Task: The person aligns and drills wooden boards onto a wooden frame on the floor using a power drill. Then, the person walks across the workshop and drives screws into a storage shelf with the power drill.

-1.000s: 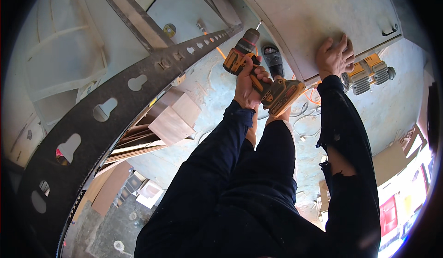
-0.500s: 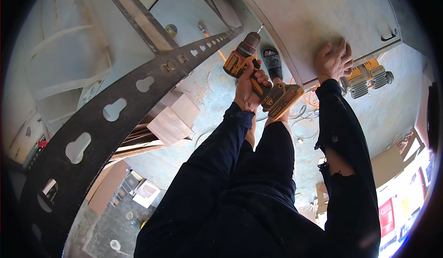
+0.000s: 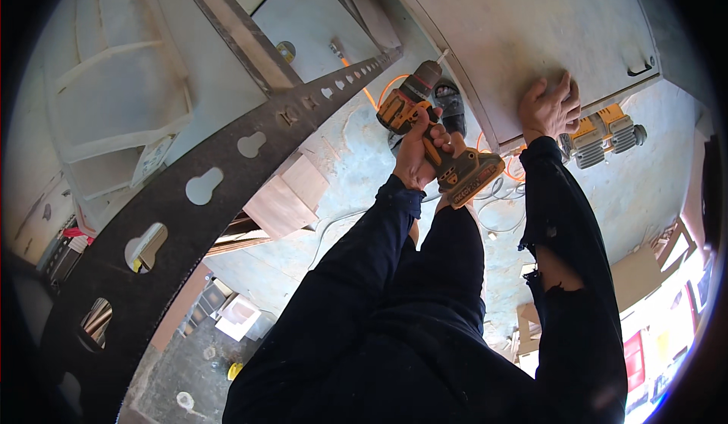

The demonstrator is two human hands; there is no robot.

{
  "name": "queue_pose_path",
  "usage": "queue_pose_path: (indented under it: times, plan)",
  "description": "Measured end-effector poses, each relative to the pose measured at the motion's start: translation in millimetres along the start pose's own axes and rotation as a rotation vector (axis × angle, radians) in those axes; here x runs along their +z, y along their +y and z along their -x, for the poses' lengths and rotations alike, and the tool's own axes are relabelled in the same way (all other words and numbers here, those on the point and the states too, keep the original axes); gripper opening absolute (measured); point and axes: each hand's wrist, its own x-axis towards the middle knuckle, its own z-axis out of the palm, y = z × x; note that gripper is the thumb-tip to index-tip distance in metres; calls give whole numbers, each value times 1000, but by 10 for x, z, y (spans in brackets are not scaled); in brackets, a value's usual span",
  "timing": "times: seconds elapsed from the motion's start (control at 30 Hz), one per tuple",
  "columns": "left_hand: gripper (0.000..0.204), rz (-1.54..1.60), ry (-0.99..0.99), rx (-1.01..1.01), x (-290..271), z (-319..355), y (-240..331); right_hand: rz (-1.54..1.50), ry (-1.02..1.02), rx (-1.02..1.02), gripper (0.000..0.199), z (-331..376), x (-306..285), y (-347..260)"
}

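My left hand (image 3: 419, 153) is wrapped round the grip of a yellow and black cordless drill (image 3: 413, 90). Its battery pack (image 3: 476, 177) hangs toward me, and the bit (image 3: 443, 57) points at the left edge of a pale wooden cabinet panel (image 3: 523, 29); whether the tip touches the edge I cannot tell. Flat on that panel, near its front edge, rests my right hand (image 3: 551, 108), holding nothing, its fingers apart and slightly bent. A small black handle (image 3: 641, 68) sits on the panel farther right.
A dark slotted metal upright (image 3: 227, 166) slants across the left side, close to my left arm. Beneath the panel on the right is a yellow and grey motor-like machine (image 3: 604, 136). Orange hose (image 3: 369, 94) lies on the floor by my sandalled foot (image 3: 449, 105). Board offcuts (image 3: 284, 196) are stacked left.
My left hand and the drill have shifted slightly right and toward me, the bit staying near the panel's edge. My right hand keeps its place on the panel. The view has moved slightly.
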Motion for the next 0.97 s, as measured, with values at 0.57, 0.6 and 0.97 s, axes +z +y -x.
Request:
queue_pose_path:
  times: [0.57, 0.6, 0.97]
  plan:
    - [35, 59, -20, 38, -138, -50, 33, 3, 8, -9, 58, -24, 71, 68]
    - [35, 59, -20, 38, -136, -61, 40, 5, 14, -9, 58, -23, 72, 67]
    - [34, 58, -54, 6, -138, -87, 66, 16, 21, -22, 57, -10, 63, 60]
